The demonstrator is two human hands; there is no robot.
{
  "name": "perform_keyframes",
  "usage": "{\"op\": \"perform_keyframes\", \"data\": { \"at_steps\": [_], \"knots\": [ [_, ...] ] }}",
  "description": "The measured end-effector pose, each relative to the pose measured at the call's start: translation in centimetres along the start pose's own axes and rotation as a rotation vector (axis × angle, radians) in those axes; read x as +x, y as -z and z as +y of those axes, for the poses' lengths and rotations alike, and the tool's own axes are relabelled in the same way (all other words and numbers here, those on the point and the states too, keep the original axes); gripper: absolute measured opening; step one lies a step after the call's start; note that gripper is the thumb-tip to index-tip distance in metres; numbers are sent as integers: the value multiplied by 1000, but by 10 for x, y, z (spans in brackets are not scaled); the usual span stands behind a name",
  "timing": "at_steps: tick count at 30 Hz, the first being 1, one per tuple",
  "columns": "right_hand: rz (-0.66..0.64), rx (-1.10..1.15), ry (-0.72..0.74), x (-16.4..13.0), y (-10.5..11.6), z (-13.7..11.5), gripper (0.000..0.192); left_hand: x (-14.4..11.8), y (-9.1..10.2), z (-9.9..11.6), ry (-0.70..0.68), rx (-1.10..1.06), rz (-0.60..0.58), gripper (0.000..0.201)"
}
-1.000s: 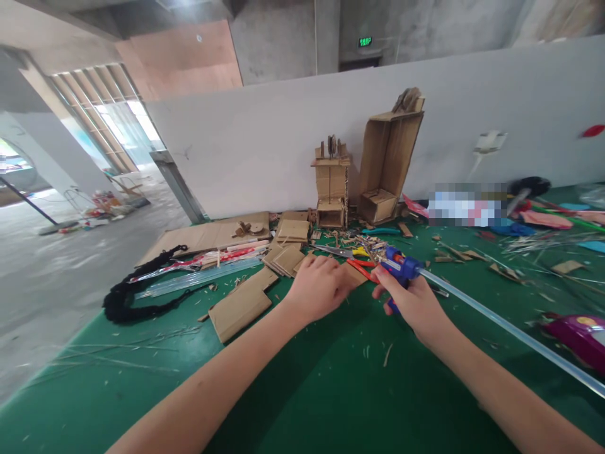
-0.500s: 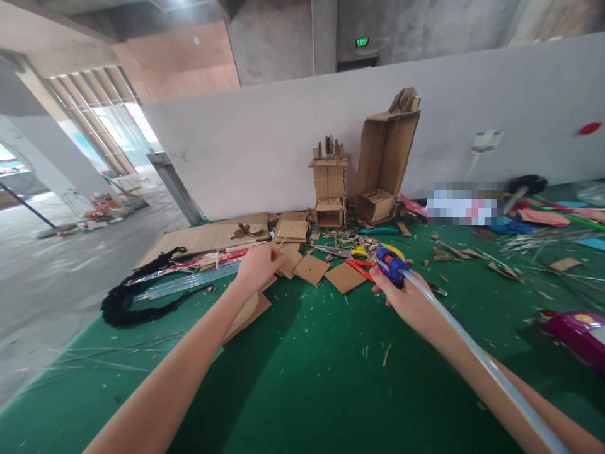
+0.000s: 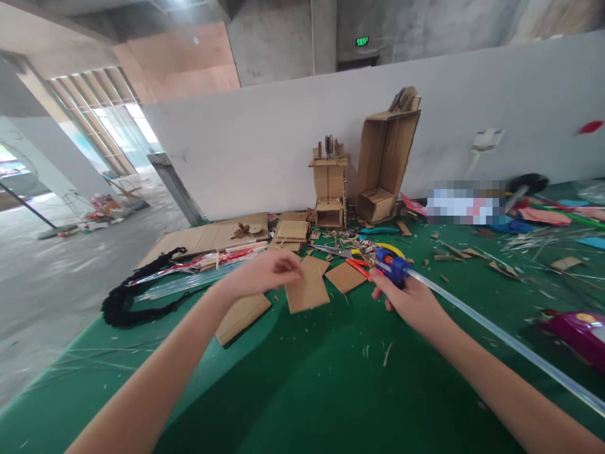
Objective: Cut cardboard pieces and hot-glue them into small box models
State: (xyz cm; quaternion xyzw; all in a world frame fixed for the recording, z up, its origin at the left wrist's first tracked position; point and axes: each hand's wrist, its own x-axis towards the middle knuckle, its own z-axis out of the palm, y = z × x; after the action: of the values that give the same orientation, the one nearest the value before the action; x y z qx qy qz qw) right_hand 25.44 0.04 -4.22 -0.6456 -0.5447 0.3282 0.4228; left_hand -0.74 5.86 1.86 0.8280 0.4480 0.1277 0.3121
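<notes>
My left hand (image 3: 265, 272) pinches a square piece of brown cardboard (image 3: 307, 289) by its left edge and holds it a little above the green table (image 3: 321, 391). My right hand (image 3: 410, 301) grips a blue hot glue gun (image 3: 394, 267) with a long clear glue stick (image 3: 496, 337) trailing back to the right. The gun's orange tip points left, toward another cardboard square (image 3: 346, 276) lying flat between my hands. More cut cardboard squares (image 3: 292, 231) are stacked just behind.
Two cardboard models (image 3: 329, 186) (image 3: 385, 161) stand against the white wall. Scissors and red pliers (image 3: 352, 255) lie behind the glue gun. A cardboard slab (image 3: 242, 314), clear glue sticks (image 3: 189, 280) and a black cord (image 3: 125, 302) lie left. A pink object (image 3: 576, 334) sits right.
My left hand left the cardboard by the glue gun, reached left to the stack, and now has come back toward the middle holding a cardboard square. The right hand barely moved.
</notes>
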Motion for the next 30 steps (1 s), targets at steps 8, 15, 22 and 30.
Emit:
{"op": "perform_keyframes", "data": {
  "at_steps": [8, 15, 22, 30],
  "knots": [
    [-534, -41, -17, 4, 19, 6, 43, -28, -87, 11, -138, 541, 303, 25],
    [-524, -90, 7, 2, 23, 6, 41, -38, -89, 1, -155, 428, 235, 21],
    [-523, -139, 26, 2, 16, 13, 46, -33, -81, -3, -154, 366, 287, 16],
    [-497, -103, 15, 0, 14, 8, 44, 19, -22, -36, 230, 691, 476, 43]
  ]
}}
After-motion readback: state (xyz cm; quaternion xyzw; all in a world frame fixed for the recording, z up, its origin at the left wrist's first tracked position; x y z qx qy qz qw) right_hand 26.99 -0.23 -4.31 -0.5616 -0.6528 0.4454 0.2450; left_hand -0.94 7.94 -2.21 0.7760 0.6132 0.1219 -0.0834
